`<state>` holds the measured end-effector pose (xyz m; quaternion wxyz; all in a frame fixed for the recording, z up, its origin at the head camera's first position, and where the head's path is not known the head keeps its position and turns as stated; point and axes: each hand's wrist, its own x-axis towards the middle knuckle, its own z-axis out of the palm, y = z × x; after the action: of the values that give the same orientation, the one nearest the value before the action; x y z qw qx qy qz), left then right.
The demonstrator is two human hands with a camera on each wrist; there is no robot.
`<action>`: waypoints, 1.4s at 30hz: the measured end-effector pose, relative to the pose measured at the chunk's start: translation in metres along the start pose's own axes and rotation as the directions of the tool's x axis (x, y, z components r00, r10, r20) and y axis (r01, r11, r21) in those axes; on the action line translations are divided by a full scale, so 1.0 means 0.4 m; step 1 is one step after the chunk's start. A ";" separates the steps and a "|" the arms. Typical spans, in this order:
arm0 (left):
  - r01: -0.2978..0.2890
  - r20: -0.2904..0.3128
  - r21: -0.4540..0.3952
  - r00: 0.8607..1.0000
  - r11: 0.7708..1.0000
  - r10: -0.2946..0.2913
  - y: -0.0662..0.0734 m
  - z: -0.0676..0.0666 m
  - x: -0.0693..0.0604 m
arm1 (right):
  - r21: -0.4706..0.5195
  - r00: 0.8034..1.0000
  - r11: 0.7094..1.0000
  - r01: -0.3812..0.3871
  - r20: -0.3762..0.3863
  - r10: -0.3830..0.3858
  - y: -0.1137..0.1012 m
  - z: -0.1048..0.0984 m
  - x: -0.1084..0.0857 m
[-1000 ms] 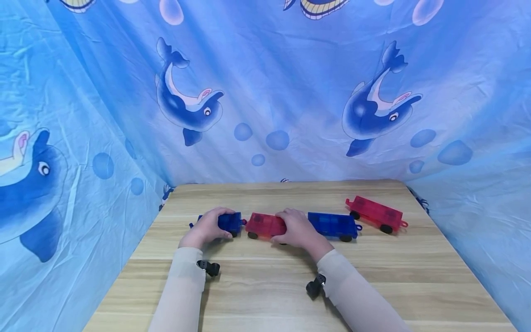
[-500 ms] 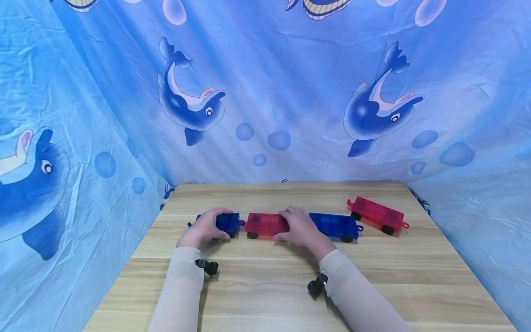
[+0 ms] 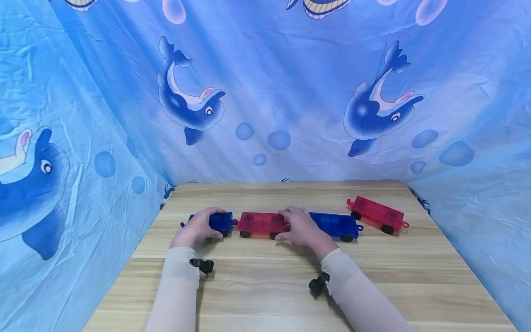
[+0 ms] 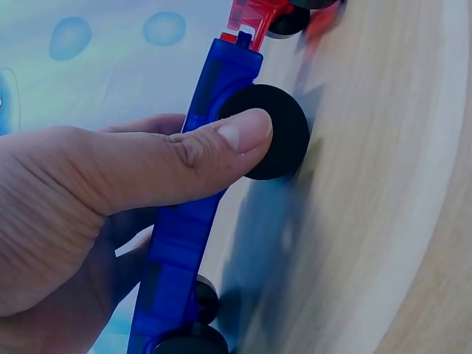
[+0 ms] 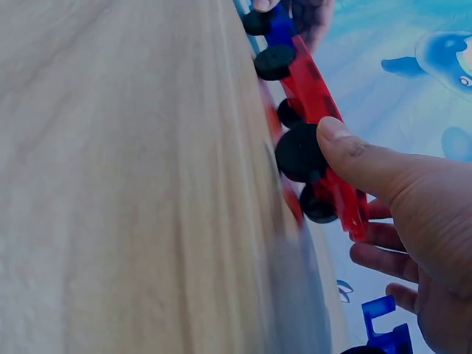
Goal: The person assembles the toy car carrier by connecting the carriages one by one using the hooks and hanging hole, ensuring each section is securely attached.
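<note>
1. My left grip (image 3: 197,228) pinches a blue wagon (image 3: 221,222) near the left edge of the counter (image 3: 257,295).
2. My right grip (image 3: 302,230) pinches a red wagon (image 3: 259,222), which meets its end.
3. Rightward stands a second blue wagon (image 3: 333,224); a slanted red wagon (image 3: 375,213) sits near the back right corner.

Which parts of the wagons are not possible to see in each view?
Head: middle of the left blue wagon, behind the left hand.
Left wrist: most of a red wagon, beyond the top edge.
Right wrist: most of another blue wagon, beyond the bottom edge.
</note>
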<state>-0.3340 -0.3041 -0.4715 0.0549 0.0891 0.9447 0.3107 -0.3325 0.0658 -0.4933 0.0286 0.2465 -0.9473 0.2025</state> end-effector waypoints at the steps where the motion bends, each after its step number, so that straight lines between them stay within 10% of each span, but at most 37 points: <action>1: 0.001 -0.001 0.000 1.000 1.000 -0.001 -0.002 -0.002 -0.001 | 0.011 1.000 1.000 0.003 -0.001 -0.003 0.001 -0.002 -0.001; 32: -0.010 0.007 0.020 1.000 1.000 0.010 -0.029 -0.022 -0.009 | 0.081 0.996 0.996 -0.039 -0.074 0.045 0.108 -0.130 -0.082; 42: -0.069 -0.106 -0.018 0.992 0.997 0.066 -0.009 -0.040 -0.019 | 0.099 0.992 0.992 -0.084 -0.085 0.092 0.147 -0.155 -0.099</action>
<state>-0.3295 -0.3177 -0.4606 -0.0046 0.1039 0.9393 0.3269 -0.3288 0.1552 -0.4643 0.0502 0.1963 -0.9443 0.2594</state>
